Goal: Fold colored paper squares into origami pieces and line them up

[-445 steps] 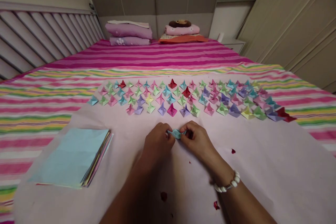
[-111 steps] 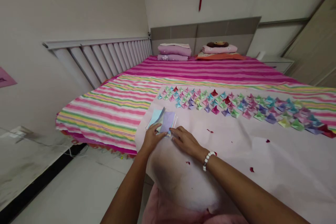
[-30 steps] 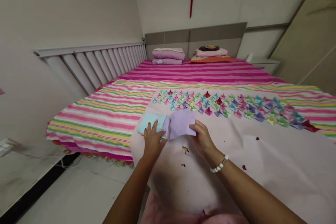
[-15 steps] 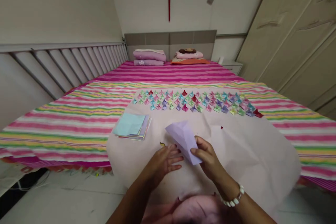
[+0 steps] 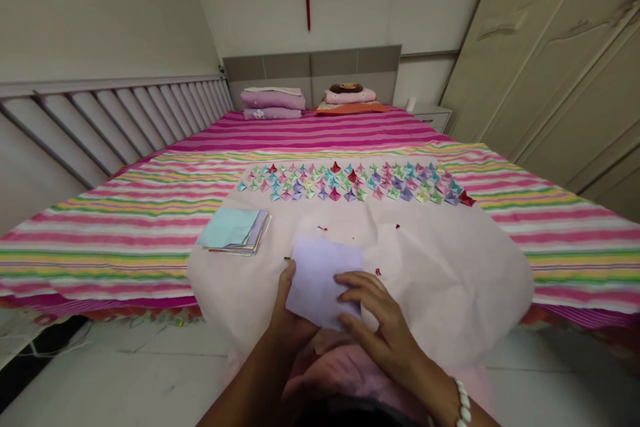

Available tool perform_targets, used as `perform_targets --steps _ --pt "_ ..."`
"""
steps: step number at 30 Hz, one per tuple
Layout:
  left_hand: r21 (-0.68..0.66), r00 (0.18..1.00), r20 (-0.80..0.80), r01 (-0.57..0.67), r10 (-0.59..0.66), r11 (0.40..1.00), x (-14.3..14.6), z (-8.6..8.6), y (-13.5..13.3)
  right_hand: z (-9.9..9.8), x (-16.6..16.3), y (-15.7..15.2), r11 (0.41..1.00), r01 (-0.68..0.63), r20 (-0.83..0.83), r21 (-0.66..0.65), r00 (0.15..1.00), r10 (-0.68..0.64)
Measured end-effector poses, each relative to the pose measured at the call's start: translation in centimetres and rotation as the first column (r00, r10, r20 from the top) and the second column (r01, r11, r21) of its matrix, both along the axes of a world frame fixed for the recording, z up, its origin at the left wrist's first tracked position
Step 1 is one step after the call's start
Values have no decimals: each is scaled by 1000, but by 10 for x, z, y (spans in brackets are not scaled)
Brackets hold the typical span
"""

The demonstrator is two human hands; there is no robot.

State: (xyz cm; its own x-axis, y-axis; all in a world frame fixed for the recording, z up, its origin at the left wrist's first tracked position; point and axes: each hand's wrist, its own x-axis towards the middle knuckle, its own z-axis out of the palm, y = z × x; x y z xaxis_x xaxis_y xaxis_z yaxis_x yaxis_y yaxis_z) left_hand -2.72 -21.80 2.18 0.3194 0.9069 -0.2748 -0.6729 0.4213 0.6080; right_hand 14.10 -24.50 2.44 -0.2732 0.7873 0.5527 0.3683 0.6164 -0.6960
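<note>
A square of light purple origami paper (image 5: pixel 323 273) lies nearly flat across my hands, its bottom edge toward my lap. My left hand (image 5: pixel 286 320) holds it from below, the thumb along the left edge and the other fingers hidden beneath. Over the right part of the sheet, my right hand (image 5: pixel 384 323) has its fingers spread, with the fingertips touching the paper. To the left sits a stack of coloured paper squares (image 5: pixel 231 227) with light blue on top. Beyond, small folded paper pieces (image 5: pixel 334 193) in many colours stand in rows.
A large pale pink sheet (image 5: pixel 445 260) underlies the papers on the striped bed (image 5: pixel 95 207). Small dark red bits (image 5: pixel 378 271) lie on it. Folded bedding (image 5: pixel 273 100) is at the headboard (image 5: pixel 285 67). A white railing (image 5: pixel 150 110) runs along the left.
The purple paper, tilted in my right hand before, now lies flat and squared up on my left hand. My right hand has opened over it. The view has shifted slightly.
</note>
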Motion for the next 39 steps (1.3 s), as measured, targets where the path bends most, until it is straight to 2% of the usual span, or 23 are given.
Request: perform_targets --steps 3,4,5,7,9,11,14,19,21,23,25,28,30,33,36,39 --pt "-31 999 -26 24 -24 999 7 5 -1 -6 8 1 958 273 -181 -87 942 -284" --pt "-39 998 -36 42 -43 998 9 6 -2 -8 11 2 938 313 -238 -146 910 -340" --pt "-46 997 -40 67 -68 997 11 7 -2 -11 14 3 926 309 -295 -219 883 -364" --pt "-59 990 -15 139 -140 989 13 8 -4 -16 19 5 909 199 -414 -367 840 -351" --pt "-76 980 30 198 -196 977 15 10 -5 -19 24 5 886 91 -508 -455 790 -342" --pt "-121 976 34 217 -214 969 18 12 -7 -19 28 5 871 53 -559 -488 748 -359" --pt "-181 971 -74 210 -226 961 22 14 -9 -17 33 6 861 70 -588 -504 702 -401" --pt "-25 951 -270 149 -150 989 27 16 -14 -16 35 9 828 22 -631 -561 636 -444" --pt "-5 948 -293 126 -122 992 27 16 -14 -15 34 8 790 -22 -607 -613 653 -453" --pt "6 954 -282 112 -106 994 27 16 -14 -14 32 6 773 -15 -548 -634 715 -435" --pt "20 961 -258 105 -96 994 28 17 -13 -11 31 4 804 94 -451 -588 787 -422" --pt "49 967 -244 86 -72 995 30 18 -14 -6 28 1 859 258 -329 -442 845 -423" --pt "56 961 -268 86 -68 995 31 18 -15 -5 25 1 876 211 -314 -433 876 -366" --pt "70 923 -378 111 -77 991 34 16 -15 -5 19 1 856 69 -350 -512 894 -281" --pt "188 831 -556 95 26 978 35 16 -15 -7 15 2 824 -85 -467 -561 854 -230" --pt "340 723 -671 105 163 934 35 17 -12 -8 13 4 767 -277 -610 -579 771 -182"
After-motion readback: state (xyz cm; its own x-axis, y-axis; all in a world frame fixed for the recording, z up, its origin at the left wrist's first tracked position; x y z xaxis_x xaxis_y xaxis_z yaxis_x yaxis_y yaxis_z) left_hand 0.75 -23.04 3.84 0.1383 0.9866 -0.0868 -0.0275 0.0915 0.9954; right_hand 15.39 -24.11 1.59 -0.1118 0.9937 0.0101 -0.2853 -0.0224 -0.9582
